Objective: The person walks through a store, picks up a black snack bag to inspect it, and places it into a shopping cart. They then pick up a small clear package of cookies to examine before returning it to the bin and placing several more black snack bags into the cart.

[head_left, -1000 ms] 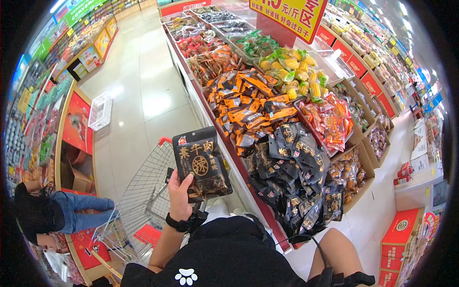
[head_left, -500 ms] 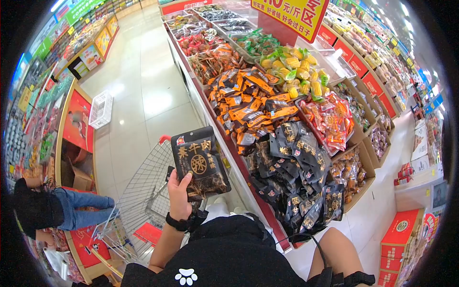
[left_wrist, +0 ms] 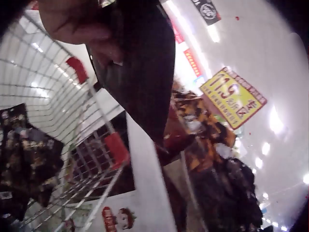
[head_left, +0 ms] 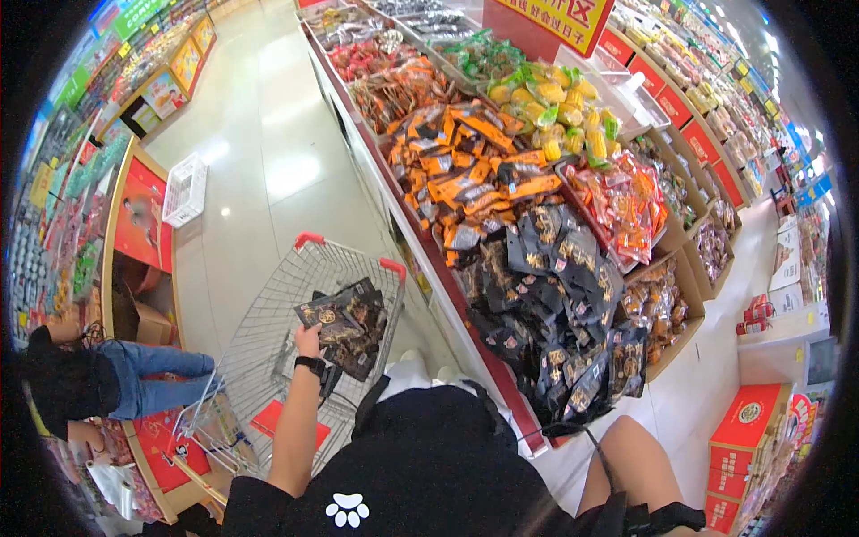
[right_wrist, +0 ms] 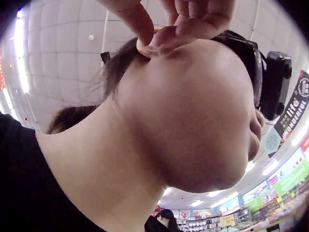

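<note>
My left hand is over the shopping cart, gripping a black snack packet by its edge. The left wrist view has that dark packet hanging from curled fingers. Other black snack packets lie in the cart below and beside it, overlapping it in the head view. Up at the side of the head, my right hand pinches the ear between thumb and finger. Only the bent right arm appears in the head view.
A long display bin stands right of the cart, heaped with black packets, orange packets and wrapped corn. Left of the cart are a person in jeans and a red-fronted counter. A white basket sits on the floor.
My left hand has moved the black packet from in front of my body down and left into the cart area. The packets lying in the cart now show. My right arm stays raised.
</note>
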Demonstrator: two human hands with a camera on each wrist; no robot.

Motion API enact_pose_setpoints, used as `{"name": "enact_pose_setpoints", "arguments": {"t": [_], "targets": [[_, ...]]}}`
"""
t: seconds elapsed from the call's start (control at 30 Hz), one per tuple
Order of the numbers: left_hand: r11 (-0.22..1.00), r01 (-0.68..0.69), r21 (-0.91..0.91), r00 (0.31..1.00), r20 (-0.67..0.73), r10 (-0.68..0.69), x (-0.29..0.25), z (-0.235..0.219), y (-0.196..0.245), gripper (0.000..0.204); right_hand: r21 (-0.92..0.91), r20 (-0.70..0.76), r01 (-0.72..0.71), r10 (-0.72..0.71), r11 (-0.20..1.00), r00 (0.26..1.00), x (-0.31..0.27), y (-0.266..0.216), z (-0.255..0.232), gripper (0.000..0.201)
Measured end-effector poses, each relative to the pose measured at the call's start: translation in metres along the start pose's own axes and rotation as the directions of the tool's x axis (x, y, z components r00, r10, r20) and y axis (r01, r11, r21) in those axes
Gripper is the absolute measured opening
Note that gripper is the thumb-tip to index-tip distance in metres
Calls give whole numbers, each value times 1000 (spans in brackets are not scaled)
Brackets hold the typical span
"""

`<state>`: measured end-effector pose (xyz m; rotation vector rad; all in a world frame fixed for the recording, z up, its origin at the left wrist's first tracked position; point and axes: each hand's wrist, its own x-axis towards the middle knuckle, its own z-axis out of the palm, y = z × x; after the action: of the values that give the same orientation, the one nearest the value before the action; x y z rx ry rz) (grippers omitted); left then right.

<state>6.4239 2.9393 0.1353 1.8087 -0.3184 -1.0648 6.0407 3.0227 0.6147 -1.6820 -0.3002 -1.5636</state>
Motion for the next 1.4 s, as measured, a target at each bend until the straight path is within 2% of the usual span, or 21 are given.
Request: {"name": "enact_pose_setpoints", "arguments": {"t": [0.07,0.13,0.17,0.27,0.4,0.47,0.53,0.7,0.8,0.83,0.87,0.9,0.93,0.97,1.0,1.07,1.13,1.2,1.23,1.27,1.4], "targets": [[996,2,-95,1000,-8,-3,18,-8,-34,19,219,73,108,-127,970,989,-6,-1,2,17],[992,-71,107,995,-56,77,23,-15,-52,10,239,11,47,-51,970,999,-11,-6,5,15],[991,30,129,999,-46,-24,36,-19,-68,13,258,-24,18,-12,966,1000,-12,-6,6,13],[955,244,-168,963,-77,-260,24,-3,-69,26,162,-11,5,-3,987,1000,-16,-8,7,10],[979,206,4,977,51,-206,20,11,-72,27,283,-9,-17,20,959,1000,-18,-12,7,10],[978,197,76,972,114,-204,16,19,-70,27,141,-26,11,-7,990,1000,-20,-15,5,10],[974,183,135,974,107,-198,-2,31,-53,26,135,-63,27,-19,991,998,-23,-17,6,10],[979,-14,201,947,318,-52,-61,65,-5,22,70,-49,80,-76,994,996,-41,-25,-5,11],[974,-143,177,907,417,57,-95,84,10,22,-397,-326,129,-271,909,906,-69,-15,-18,18],[970,-175,167,885,459,80,-108,90,16,21,81,-550,210,-132,974,825,-97,-30,-31,15],[966,-207,155,860,499,104,-115,95,18,21,513,-661,347,104,785,743,-121,-46,-44,13],[966,-211,151,835,541,98,-118,96,15,19,38,-738,-348,261,937,623,-118,-34,-53,11],[965,-214,151,830,550,98,-124,99,16,19,-338,-863,-865,245,372,443,-112,-16,-71,16],[959,-242,148,805,582,114,-132,101,20,19,-250,-924,-952,252,175,289,-130,-6,-100,18],[952,-271,143,779,614,129,-138,102,25,19,-226,-934,-968,258,110,248,-163,2,-130,26],[944,-296,146,764,629,142,-143,102,31,19,-125,-977,-923,207,-363,52,-234,2,-187,39],[932,-319,171,777,611,154,-146,99,38,19,133,-986,-578,-48,-805,-159,-280,6,-216,62],[940,-318,126,776,604,181,-147,96,44,20,362,-928,-382,-291,-850,-232,-324,11,-234,89],[945,-304,117,782,598,178,-147,93,46,20,386,-903,-311,-286,-868,-321,-344,5,-241,102],[951,-290,111,788,591,172,-147,90,48,20,375,-897,-290,-265,-881,-355,-367,0,-249,106],[942,-327,71,801,550,237,-154,82,51,18,327,-920,-348,-213,-879,-328,-364,-10,-241,107]]}}
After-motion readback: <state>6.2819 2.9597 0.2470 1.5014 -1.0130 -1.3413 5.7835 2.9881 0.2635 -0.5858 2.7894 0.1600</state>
